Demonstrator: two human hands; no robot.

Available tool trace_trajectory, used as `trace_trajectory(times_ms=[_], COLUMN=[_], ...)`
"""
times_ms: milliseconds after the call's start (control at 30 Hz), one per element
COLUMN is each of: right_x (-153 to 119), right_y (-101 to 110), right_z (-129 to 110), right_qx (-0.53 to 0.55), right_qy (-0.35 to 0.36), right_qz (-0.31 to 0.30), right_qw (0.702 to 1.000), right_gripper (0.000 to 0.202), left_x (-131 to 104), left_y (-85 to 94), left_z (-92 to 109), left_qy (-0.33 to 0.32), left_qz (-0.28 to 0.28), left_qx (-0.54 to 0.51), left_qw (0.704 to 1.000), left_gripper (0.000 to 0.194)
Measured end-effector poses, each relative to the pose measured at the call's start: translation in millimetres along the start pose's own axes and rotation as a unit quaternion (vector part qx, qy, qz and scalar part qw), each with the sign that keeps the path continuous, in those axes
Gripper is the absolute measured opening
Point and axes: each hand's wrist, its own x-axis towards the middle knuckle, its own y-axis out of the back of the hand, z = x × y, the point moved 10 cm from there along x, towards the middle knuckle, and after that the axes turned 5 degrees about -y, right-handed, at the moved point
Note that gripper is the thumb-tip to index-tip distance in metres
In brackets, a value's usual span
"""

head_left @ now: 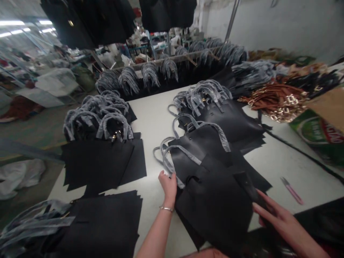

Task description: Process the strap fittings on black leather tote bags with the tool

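Note:
At the table's middle, my left hand is closed at a plastic-wrapped bag handle, its thumb against the wrapping. That handle belongs to a black bag panel in an overlapping stack. My right hand pinches a dark, narrow leather piece between thumb and fingers, at the right edge of the nearest black panel. This panel has a small curved slit near its upper left and lies tilted over the others. The lower end of the held piece is lost in shadow.
Stacks of black panels with wrapped handles cover the table's left side. Pink-handled thread snips lie at right. Behind them are brown straps with gold hardware and a green carton. More black pieces hang from a rail.

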Motion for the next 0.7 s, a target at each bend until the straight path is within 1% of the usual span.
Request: trace_trajectory(times_ms=[33, 67, 100, 133, 167, 200, 233, 267, 300, 367, 433, 533, 567, 633, 700], right_x=[3, 7, 12, 18, 24, 30, 36, 42, 47, 55, 61, 70, 72, 75, 71], right_y=[-15, -29, -41, -51, -60, -67, -73, -79, -83, -88, -91, -102, -106, -111, -112], right_z=[1, 3, 3, 3, 1, 0, -2, -4, -6, -10, -12, -19, -25, -41, -54], right_qx=[0.003, 0.002, -0.003, -0.011, -0.017, -0.021, -0.019, -0.017, -0.015, -0.017, -0.014, 0.0, 0.004, 0.006, -0.004], right_qy=[-0.015, -0.028, -0.036, -0.039, -0.039, -0.041, -0.041, -0.042, -0.043, -0.048, -0.062, -0.067, -0.051, -0.001, 0.036], right_qz=[-0.03, -0.056, -0.076, -0.088, -0.1, -0.111, -0.124, -0.141, -0.158, -0.188, -0.21, -0.223, -0.214, -0.178, -0.145], right_qw=[0.999, 0.998, 0.996, 0.995, 0.994, 0.993, 0.991, 0.989, 0.986, 0.981, 0.976, 0.973, 0.975, 0.984, 0.989], right_gripper=[0.095, 0.094, 0.093, 0.092, 0.091, 0.09, 0.089, 0.088, 0.087, 0.083, 0.078, 0.074, 0.075, 0.082, 0.088], left_x=[-6, -17, -31, -48, -67, -86, -102, -115, -123, -132, -134, -131, -130, -130, -131], left_y=[7.3, 9.1, 2.5, -12.4, -32.8, -54.3, -73.0, -86.8, -96.1, -106.4, -111.6, -112.7, -112.4, -111.9, -111.4], left_z=[6, 16, 27, 36, 41, 38, 33, 26, 19, 10, 5, 3, 4, 5, 8], left_qy=[-0.046, -0.11, -0.185, -0.259, -0.318, -0.355, -0.378, -0.397, -0.415, -0.45, -0.472, -0.481, -0.482, -0.484, -0.489], left_qz=[0.036, 0.057, 0.049, 0.009, -0.052, -0.12, -0.174, -0.208, -0.22, -0.223, -0.231, -0.233, -0.233, -0.232, -0.231], left_qx=[0.015, 0.035, 0.056, 0.077, 0.099, 0.124, 0.153, 0.184, 0.213, 0.251, 0.259, 0.26, 0.261, 0.265, 0.27], left_qw=[0.998, 0.992, 0.98, 0.963, 0.941, 0.919, 0.896, 0.875, 0.857, 0.828, 0.81, 0.804, 0.803, 0.801, 0.797], left_gripper=[0.03, 0.031, 0.028, 0.024, 0.021, 0.021, 0.022, 0.025, 0.03, 0.037, 0.038, 0.038, 0.038, 0.038, 0.039])
